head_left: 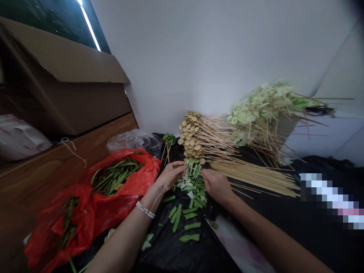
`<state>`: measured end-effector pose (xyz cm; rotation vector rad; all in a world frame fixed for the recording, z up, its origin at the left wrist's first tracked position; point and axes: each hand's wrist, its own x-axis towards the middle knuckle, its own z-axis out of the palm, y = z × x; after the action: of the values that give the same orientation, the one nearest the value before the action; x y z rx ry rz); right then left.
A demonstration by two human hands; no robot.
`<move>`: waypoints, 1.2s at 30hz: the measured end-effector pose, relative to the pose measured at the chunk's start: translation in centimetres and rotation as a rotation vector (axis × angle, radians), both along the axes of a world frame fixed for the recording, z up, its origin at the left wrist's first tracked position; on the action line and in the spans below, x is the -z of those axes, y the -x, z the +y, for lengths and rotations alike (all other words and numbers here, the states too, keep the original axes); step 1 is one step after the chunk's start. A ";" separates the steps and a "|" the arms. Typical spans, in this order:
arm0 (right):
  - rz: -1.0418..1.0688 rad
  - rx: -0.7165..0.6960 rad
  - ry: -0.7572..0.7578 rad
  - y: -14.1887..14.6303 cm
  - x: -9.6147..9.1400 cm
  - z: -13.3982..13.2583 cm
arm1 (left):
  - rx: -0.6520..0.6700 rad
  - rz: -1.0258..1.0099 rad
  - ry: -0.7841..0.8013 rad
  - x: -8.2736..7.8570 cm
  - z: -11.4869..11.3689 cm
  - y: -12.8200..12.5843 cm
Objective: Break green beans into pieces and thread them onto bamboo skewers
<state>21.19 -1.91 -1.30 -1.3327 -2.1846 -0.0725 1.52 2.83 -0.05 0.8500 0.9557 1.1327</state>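
Note:
My left hand (pixel 170 174) rests on a black plastic sheet (pixel 170 250), its fingers curled and pinched over a heap of short green vegetable pieces (pixel 193 178). My right hand (pixel 216 185) lies just right of the same heap, fingers curled down onto the pieces; what it holds is hidden. More cut green pieces (pixel 184 220) lie scattered nearer to me. Just beyond the hands lie skewers loaded with round tan slices (pixel 191 136), and a bundle of bare bamboo skewers (pixel 256 172) stretches to the right.
A red plastic bag (pixel 93 212) holding long green stalks sits at the left on a wooden surface. A clear bag (pixel 133 140) and a cardboard box (pixel 68 83) stand behind it. Skewers of pale green leaves (pixel 264 106) are piled at the back right against the white wall.

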 end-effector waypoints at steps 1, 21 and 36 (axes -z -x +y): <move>-0.025 0.004 0.001 0.0 0.0 -0.1 | 0.019 -0.007 0.006 0.0 0.0 0.0; 0.440 -0.066 0.161 -0.2 -0.1 1.0 | 0.143 0.020 -0.029 -0.1 -0.8 -0.8; 0.455 -0.088 0.170 0.0 -0.4 0.8 | 0.232 0.076 -0.098 0.1 -1.6 -1.8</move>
<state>21.15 -1.11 -0.94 -1.1978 -1.8847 0.4196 3.31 1.19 -0.17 1.0615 0.8444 0.9579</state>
